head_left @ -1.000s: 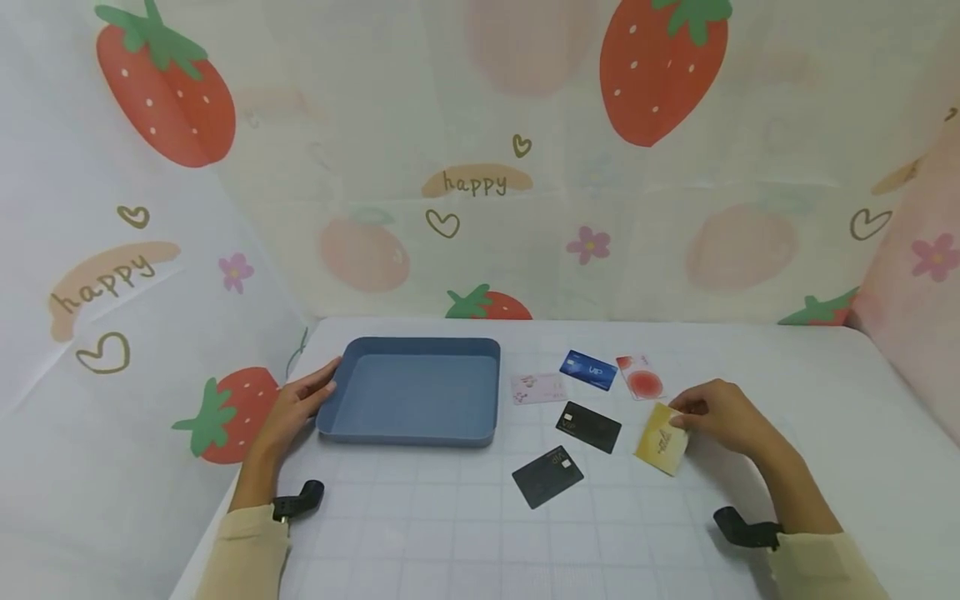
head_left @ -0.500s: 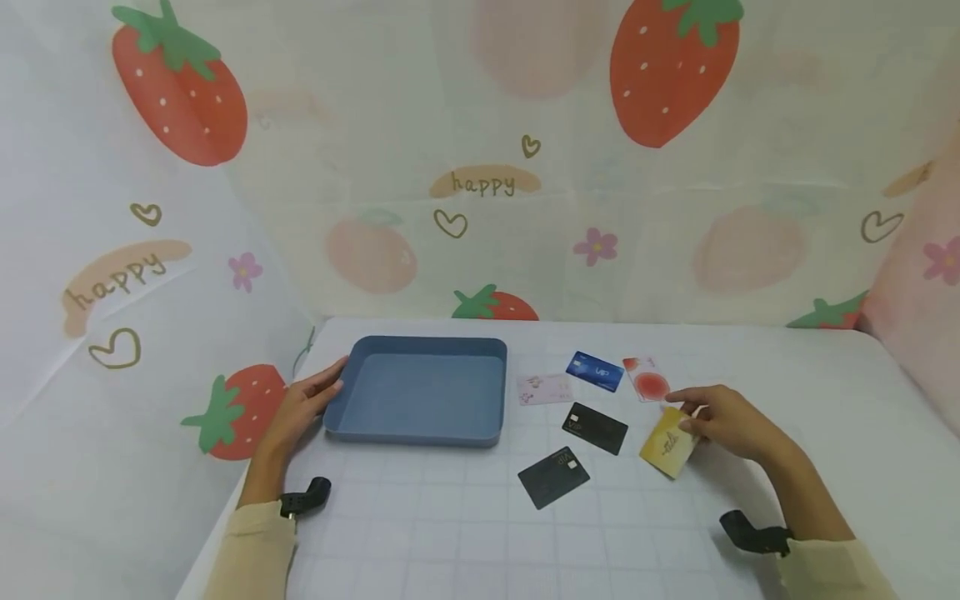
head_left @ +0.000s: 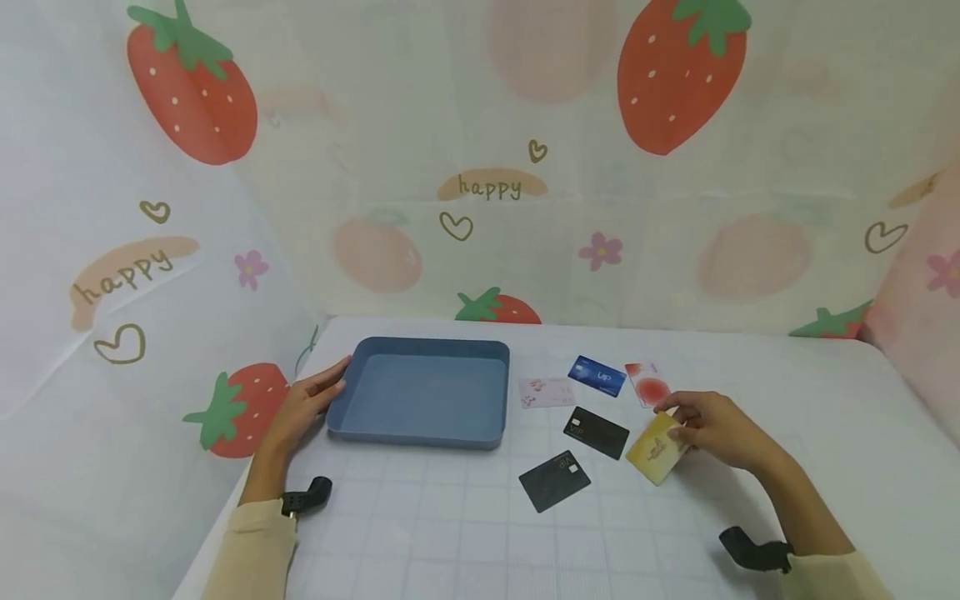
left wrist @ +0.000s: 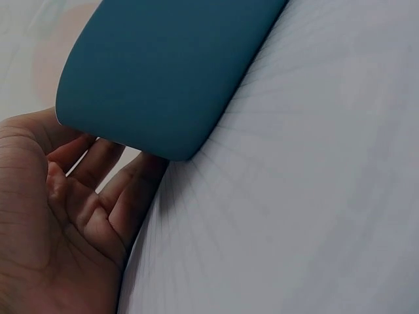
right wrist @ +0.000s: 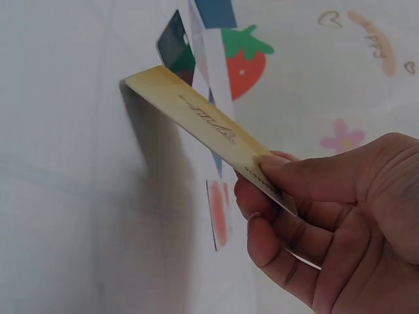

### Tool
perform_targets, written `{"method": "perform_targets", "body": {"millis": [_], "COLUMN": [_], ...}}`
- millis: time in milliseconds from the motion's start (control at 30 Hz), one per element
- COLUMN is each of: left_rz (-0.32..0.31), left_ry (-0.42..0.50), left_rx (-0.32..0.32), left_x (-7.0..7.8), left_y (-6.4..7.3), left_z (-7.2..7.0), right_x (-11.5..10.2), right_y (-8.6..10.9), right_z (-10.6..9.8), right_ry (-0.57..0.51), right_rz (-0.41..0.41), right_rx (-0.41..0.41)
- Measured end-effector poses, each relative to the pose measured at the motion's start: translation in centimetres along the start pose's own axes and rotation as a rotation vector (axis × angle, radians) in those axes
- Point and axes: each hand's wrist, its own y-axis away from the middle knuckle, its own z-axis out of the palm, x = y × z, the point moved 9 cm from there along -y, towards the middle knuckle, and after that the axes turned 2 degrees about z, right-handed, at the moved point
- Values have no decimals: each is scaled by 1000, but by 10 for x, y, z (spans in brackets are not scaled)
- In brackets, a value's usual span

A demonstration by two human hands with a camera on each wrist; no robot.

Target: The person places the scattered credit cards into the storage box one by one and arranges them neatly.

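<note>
Gold card [head_left: 654,452] over table [head_left: 420,517] (strawberry backdrop [head_left: 390,158]).

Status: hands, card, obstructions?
Right hand pinches yellow card, tilted. Left hand touches tray edge. Black card lies flat between yellow card and tray.

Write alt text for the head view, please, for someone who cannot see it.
The right hand pinches a gold card; on the white tabletop lie two black VIP cards, a blue VIP card, a pink card and a red-patterned card. The left hand touches a blue tray.
</note>
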Motion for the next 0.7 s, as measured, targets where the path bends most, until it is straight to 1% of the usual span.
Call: {"method": "perform_targets", "body": {"millis": [100, 200, 433, 700], "left_rz": [7, 11, -11, -10], "left_ry": [14, 7, -15, -5], "left_rx": [-1, -4, 7, -11], "left_x": [0, 0, -6, -8], "left_y": [0, 1, -1, -2], "left_z": [1, 1, 0, 1], "right_x": [-7, -15, -30, -42], "right_y": [0, 1, 3, 2], "right_z": [0, -1, -2, -4], "right_ry": [15, 25, -4, -48], "right_rz": [-19, -36, -43, -39], "right_rx": [21, 46, 114, 211]}}
